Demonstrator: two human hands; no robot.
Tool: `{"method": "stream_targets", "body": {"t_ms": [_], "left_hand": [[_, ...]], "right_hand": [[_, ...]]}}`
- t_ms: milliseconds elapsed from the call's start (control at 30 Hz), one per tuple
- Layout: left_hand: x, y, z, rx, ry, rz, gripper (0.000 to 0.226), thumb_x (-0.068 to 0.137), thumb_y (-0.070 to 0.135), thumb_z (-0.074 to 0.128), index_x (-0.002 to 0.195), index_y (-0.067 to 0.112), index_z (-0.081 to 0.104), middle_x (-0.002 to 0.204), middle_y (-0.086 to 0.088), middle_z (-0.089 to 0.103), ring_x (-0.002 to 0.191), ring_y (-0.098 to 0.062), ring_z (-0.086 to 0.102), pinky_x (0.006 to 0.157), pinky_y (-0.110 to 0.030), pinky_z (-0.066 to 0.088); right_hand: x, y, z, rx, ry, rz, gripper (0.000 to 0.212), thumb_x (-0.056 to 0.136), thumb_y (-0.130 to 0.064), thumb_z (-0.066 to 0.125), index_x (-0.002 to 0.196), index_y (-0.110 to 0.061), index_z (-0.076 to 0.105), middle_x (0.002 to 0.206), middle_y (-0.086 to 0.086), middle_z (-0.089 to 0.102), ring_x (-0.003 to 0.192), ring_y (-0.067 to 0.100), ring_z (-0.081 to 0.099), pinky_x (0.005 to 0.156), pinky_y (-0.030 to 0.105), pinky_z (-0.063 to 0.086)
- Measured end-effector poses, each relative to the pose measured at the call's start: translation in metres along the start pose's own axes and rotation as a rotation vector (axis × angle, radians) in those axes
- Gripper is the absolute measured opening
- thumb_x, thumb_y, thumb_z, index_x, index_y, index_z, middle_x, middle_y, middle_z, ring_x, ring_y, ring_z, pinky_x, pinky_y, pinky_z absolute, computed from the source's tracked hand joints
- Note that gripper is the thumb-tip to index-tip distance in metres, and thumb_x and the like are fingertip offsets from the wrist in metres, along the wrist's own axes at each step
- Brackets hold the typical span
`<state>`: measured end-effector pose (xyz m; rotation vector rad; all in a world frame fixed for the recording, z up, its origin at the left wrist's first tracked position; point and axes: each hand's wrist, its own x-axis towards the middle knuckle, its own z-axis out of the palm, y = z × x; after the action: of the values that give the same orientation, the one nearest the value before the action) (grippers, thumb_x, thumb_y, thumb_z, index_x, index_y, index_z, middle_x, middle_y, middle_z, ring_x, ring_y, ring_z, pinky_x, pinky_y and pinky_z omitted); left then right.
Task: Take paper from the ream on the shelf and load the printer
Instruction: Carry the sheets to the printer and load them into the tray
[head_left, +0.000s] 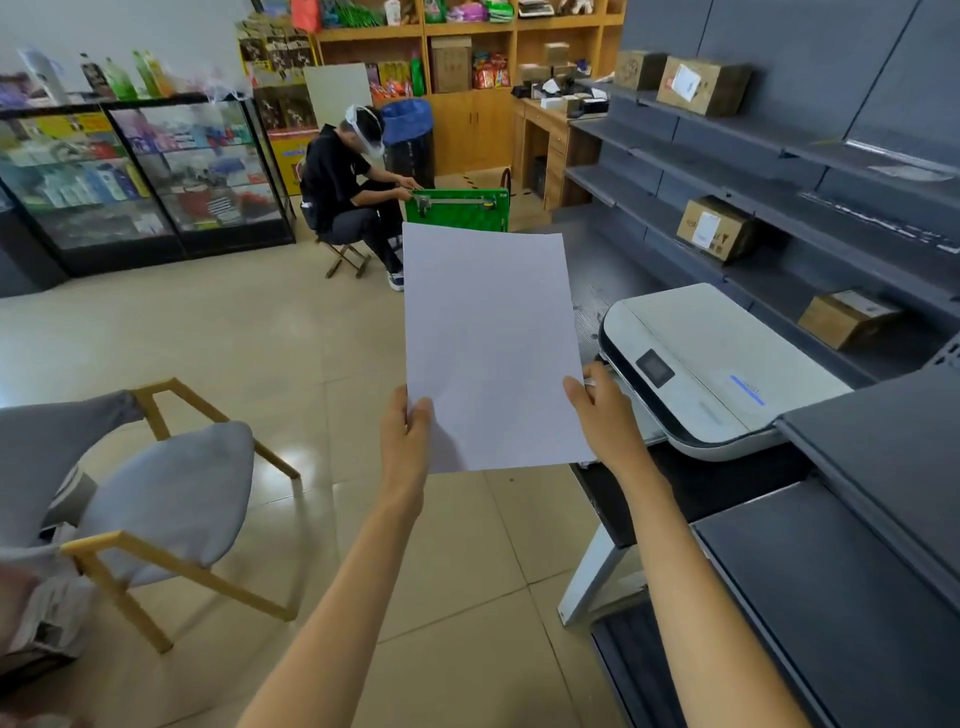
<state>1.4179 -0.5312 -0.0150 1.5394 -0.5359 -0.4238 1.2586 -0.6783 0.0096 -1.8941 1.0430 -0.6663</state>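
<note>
I am holding a plain white sheet of paper (491, 348) upright at the centre of the frame, so I judge the fetching part is done and I am now carrying it to the machine. My left hand (405, 434) is pinching the sheet's lower left edge, thumb in front and fingers behind; my right hand (605, 410) is pinching the lower right edge the same way. Whether this is one sheet or a thin stack I cannot tell.

The white and grey desktop printer (711, 364) is sitting on the dark bench (691, 488) at right of centre, just beside my right hand. Next, I reckon I need to turn right, level the sheet and line its short edge up with the feed opening.

That opening is the trouble: my right hand and the paper are covering the printer's near end, so I am not seeing any tray or slot. The ream itself is not showing anywhere on the dark grey shelves (779, 171) at the upper right.
</note>
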Motion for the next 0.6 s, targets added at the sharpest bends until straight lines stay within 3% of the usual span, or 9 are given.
{"method": "stream_targets", "body": {"t_ms": [100, 200, 333, 433, 600], "left_hand": [[0.027, -0.007, 0.008, -0.001, -0.028, -0.007, 0.014, 0.101, 0.011, 0.042, 0.099, 0.009, 0.055, 0.087, 0.008, 0.058, 0.073, -0.001, 0.049, 0.069, -0.014, 0.042], [0.061, -0.014, 0.014, -0.011, -0.064, -0.008, 0.016, 0.102, 0.011, 0.042, 0.103, 0.010, 0.057, 0.092, 0.010, 0.062, 0.074, 0.003, 0.054, 0.069, -0.009, 0.044], [0.119, -0.016, 0.020, -0.031, -0.144, -0.019, 0.019, 0.102, 0.009, 0.042, 0.104, 0.014, 0.060, 0.096, 0.009, 0.066, 0.078, 0.002, 0.057, 0.070, -0.005, 0.045], [0.167, -0.014, 0.022, -0.037, -0.246, -0.023, 0.022, 0.102, 0.011, 0.042, 0.111, 0.019, 0.061, 0.106, 0.004, 0.069, 0.090, -0.004, 0.061, 0.077, -0.013, 0.048], [0.243, -0.017, 0.020, -0.053, -0.410, -0.035, 0.029, 0.104, 0.016, 0.042, 0.126, 0.023, 0.059, 0.121, 0.001, 0.068, 0.109, -0.014, 0.064, 0.092, -0.028, 0.050]], "right_hand": [[0.023, 0.002, 0.005, 0.012, 0.021, 0.017, 0.029, 0.102, -0.033, 0.044, 0.105, -0.005, 0.049, 0.080, 0.016, 0.054, 0.068, 0.029, 0.044, 0.066, 0.039, 0.040], [0.048, 0.002, 0.013, 0.013, 0.043, 0.038, 0.030, 0.102, -0.033, 0.043, 0.107, -0.005, 0.051, 0.092, 0.021, 0.059, 0.076, 0.031, 0.051, 0.069, 0.038, 0.042], [0.082, -0.003, 0.025, 0.015, 0.102, 0.065, 0.028, 0.103, -0.032, 0.043, 0.100, -0.005, 0.049, 0.071, -0.002, 0.044, 0.062, 0.013, 0.040, 0.059, 0.029, 0.033], [0.110, -0.009, 0.038, 0.023, 0.192, 0.083, 0.026, 0.102, -0.031, 0.043, 0.093, -0.007, 0.048, 0.068, -0.005, 0.039, 0.058, 0.010, 0.033, 0.056, 0.025, 0.030], [0.148, -0.027, 0.062, 0.001, 0.310, 0.123, 0.032, 0.102, -0.031, 0.044, 0.072, -0.027, 0.034, 0.065, -0.007, 0.036, 0.056, 0.010, 0.031, 0.055, 0.025, 0.028]]}}
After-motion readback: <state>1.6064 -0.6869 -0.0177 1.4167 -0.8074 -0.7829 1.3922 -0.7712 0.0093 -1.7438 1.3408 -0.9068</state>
